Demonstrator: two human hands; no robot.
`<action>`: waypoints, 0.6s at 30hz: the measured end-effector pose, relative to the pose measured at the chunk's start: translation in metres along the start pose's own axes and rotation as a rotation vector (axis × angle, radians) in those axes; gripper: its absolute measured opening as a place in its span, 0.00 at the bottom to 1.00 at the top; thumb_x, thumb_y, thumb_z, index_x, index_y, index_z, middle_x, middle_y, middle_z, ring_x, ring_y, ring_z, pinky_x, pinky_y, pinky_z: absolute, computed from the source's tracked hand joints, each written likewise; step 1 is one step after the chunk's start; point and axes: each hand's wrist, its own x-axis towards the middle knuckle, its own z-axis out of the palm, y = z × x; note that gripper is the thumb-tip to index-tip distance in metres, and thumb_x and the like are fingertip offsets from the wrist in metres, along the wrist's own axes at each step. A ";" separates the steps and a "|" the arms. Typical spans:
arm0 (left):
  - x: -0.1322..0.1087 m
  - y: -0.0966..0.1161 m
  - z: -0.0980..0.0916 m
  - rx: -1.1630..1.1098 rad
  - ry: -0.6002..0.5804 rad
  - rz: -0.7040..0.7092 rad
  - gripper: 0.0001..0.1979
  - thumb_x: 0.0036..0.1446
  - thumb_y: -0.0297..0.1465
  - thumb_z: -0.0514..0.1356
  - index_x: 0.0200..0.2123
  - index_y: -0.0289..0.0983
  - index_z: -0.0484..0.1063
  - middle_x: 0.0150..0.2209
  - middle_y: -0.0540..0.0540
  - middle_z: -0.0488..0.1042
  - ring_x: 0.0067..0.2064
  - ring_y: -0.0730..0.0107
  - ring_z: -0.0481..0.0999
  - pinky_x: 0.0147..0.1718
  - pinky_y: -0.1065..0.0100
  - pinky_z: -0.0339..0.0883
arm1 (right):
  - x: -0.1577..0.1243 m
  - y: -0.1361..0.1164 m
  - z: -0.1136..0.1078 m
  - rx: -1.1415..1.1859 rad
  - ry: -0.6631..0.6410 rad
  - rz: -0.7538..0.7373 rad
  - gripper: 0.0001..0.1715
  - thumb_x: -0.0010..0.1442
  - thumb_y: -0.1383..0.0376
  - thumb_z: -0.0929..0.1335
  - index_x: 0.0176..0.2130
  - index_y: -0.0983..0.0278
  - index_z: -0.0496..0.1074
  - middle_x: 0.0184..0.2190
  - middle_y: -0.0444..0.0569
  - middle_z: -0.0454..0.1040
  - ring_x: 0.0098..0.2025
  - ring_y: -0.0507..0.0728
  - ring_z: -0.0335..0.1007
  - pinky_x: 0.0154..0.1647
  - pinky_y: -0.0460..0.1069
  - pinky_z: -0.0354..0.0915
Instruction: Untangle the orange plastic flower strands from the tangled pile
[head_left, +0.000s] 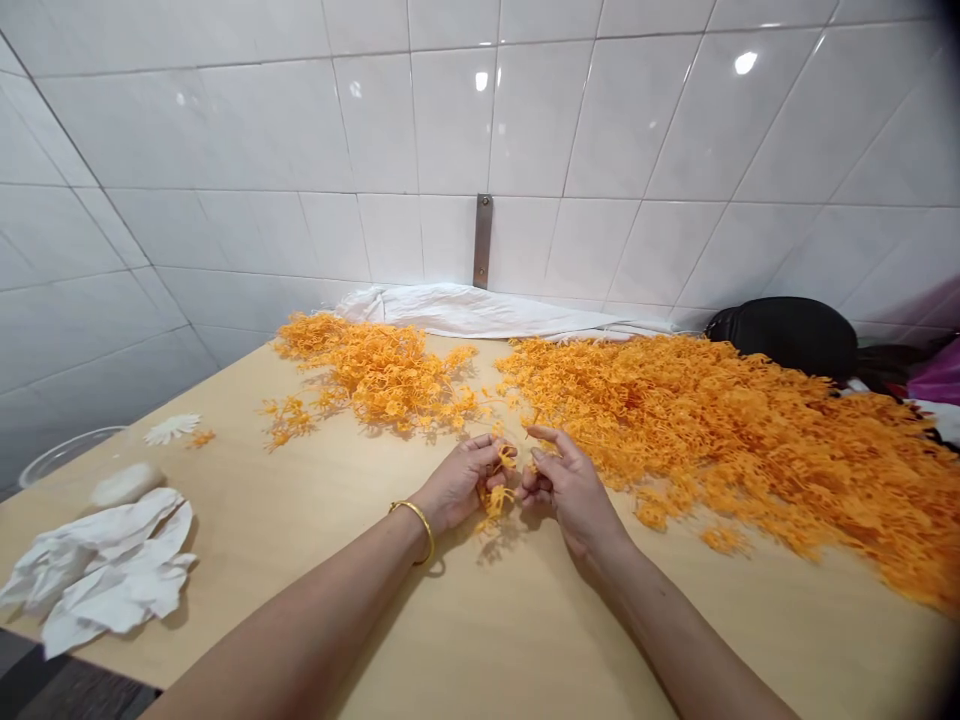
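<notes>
Orange sprigs of tiny florets lie in two big tangled heaps on the table: a smaller heap ahead of me and a wide one to the right. My left hand, with a gold bangle on its wrist, grips a small orange clump in its fingers. My right hand faces it, fingers curled, right beside the clump. I cannot tell whether those fingers hold a strand. Both hands are just in front of the heaps.
The light wooden table meets a white tiled wall with a metal strip. Crumpled white cloth, a white lump and a glass bowl rim lie left. A black bag sits back right.
</notes>
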 end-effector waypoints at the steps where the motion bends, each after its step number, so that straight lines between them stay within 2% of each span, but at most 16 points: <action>1: 0.001 -0.001 0.000 -0.007 -0.005 0.006 0.08 0.44 0.29 0.60 0.25 0.33 0.63 0.19 0.52 0.64 0.17 0.84 0.59 0.18 0.78 0.52 | -0.002 0.001 0.002 -0.004 -0.019 0.006 0.16 0.48 0.63 0.66 0.39 0.62 0.64 0.15 0.38 0.65 0.18 0.50 0.65 0.17 0.43 0.61; 6: -0.001 -0.004 -0.001 0.041 -0.015 0.017 0.09 0.42 0.25 0.61 0.24 0.34 0.61 0.17 0.53 0.64 0.20 0.81 0.64 0.23 0.76 0.56 | -0.003 0.002 0.001 0.034 -0.053 0.055 0.15 0.45 0.58 0.69 0.32 0.65 0.66 0.22 0.43 0.67 0.22 0.49 0.66 0.21 0.43 0.62; 10: -0.004 -0.005 0.002 0.129 -0.006 0.044 0.08 0.42 0.25 0.61 0.24 0.34 0.62 0.16 0.52 0.65 0.18 0.79 0.64 0.22 0.75 0.57 | -0.002 0.007 0.006 -0.172 -0.163 -0.105 0.16 0.48 0.56 0.68 0.32 0.63 0.63 0.18 0.41 0.67 0.22 0.50 0.65 0.26 0.45 0.62; 12: -0.004 -0.006 0.004 0.170 -0.005 0.040 0.07 0.42 0.25 0.60 0.24 0.34 0.62 0.15 0.52 0.66 0.17 0.79 0.64 0.22 0.75 0.57 | -0.002 0.010 0.009 -0.313 -0.173 -0.213 0.14 0.49 0.56 0.67 0.31 0.63 0.63 0.17 0.41 0.67 0.21 0.50 0.64 0.24 0.45 0.60; 14: -0.005 -0.006 0.005 0.197 -0.011 0.029 0.06 0.43 0.25 0.58 0.24 0.34 0.62 0.14 0.51 0.66 0.17 0.78 0.65 0.21 0.75 0.58 | -0.003 0.012 0.010 -0.383 -0.165 -0.260 0.13 0.51 0.56 0.66 0.29 0.64 0.64 0.15 0.41 0.67 0.19 0.49 0.63 0.22 0.44 0.59; 18: -0.007 -0.003 0.008 0.221 -0.020 0.003 0.05 0.45 0.28 0.58 0.24 0.34 0.62 0.12 0.54 0.63 0.14 0.81 0.60 0.15 0.78 0.51 | -0.004 0.013 0.009 -0.354 -0.144 -0.181 0.14 0.51 0.55 0.65 0.28 0.63 0.62 0.13 0.38 0.64 0.15 0.48 0.57 0.14 0.42 0.54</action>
